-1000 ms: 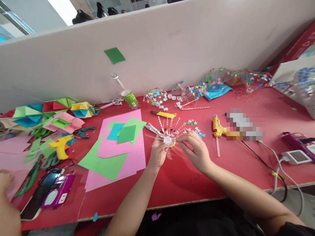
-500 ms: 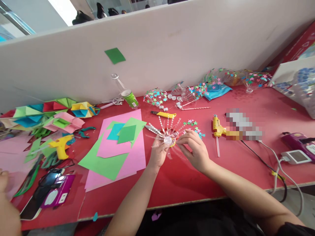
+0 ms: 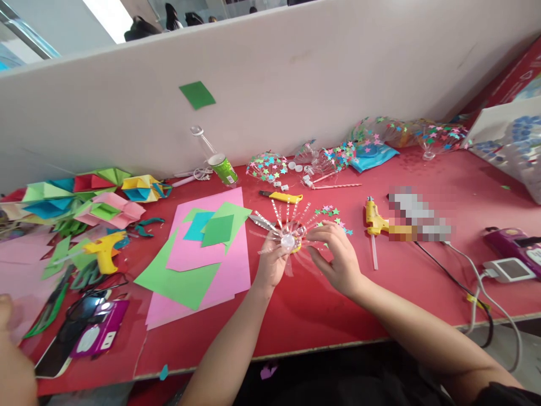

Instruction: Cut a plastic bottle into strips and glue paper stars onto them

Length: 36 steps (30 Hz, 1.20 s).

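My left hand (image 3: 271,262) grips a clear plastic bottle top (image 3: 288,243) whose sides are cut into thin strips. The strips fan outward like petals, and the round neck end faces up toward me. My right hand (image 3: 336,254) is at the fan's right side, thumb and fingers apart. I see nothing held between them. Silver blades (image 3: 262,222) stick out at the fan's upper left; the rest is hidden behind it. A yellow utility knife (image 3: 285,197) rests just beyond. Small colored paper stars (image 3: 327,210) are scattered behind my right fingers.
Colored paper sheets (image 3: 192,282) lie left, beside a yellow glue gun (image 3: 105,251) and folded paper shapes (image 3: 110,210). A second glue gun (image 3: 372,219) sits right. Star-covered plastic balls (image 3: 267,166) and a bottle (image 3: 224,168) stand along the wall. Another person's hand (image 3: 10,332) shows far left.
My right thumb and fingers have parted and drawn slightly away from the strips. My left hand and the bottle top have hardly moved. The other person's hand at far left has shifted a little.
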Motion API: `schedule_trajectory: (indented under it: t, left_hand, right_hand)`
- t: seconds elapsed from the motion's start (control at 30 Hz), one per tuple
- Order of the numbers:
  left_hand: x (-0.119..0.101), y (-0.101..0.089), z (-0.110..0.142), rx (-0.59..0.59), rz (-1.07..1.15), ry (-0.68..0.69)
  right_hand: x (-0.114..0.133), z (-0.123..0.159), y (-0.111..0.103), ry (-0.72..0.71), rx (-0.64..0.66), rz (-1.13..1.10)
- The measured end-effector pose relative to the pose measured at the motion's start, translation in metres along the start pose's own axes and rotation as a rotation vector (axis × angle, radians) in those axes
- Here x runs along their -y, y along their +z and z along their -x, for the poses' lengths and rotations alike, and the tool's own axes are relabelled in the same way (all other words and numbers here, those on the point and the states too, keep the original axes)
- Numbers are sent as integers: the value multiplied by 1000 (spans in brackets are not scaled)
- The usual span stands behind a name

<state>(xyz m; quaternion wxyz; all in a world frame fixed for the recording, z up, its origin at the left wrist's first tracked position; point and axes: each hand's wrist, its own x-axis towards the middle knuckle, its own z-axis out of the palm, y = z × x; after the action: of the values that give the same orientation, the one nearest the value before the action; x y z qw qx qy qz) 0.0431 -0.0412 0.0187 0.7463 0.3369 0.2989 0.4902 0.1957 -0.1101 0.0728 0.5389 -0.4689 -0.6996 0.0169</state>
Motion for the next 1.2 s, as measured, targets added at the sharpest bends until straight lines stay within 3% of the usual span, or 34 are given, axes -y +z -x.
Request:
schedule_trajectory:
  t: [0.17,0.37,0.6,0.97,1.2]
  left_hand:
    - [0,0,0,-5,-2,-5]
    - [-2,-1,0,-12,4,-27]
    - [-7,2,1,32,16,-22]
    - [-8,2,2,36,25,-16]
    - [-9,-1,-1,-22,31,-2]
  right_hand:
    - [2,-1,-4,37,-49,-46]
    - [6,-3,-13,-46,-153,-4]
    - [8,-2,-10,-166,-34,93]
    - [3,0,-8,-106,8,151]
    - [1,-2,-8,-75,-8,128]
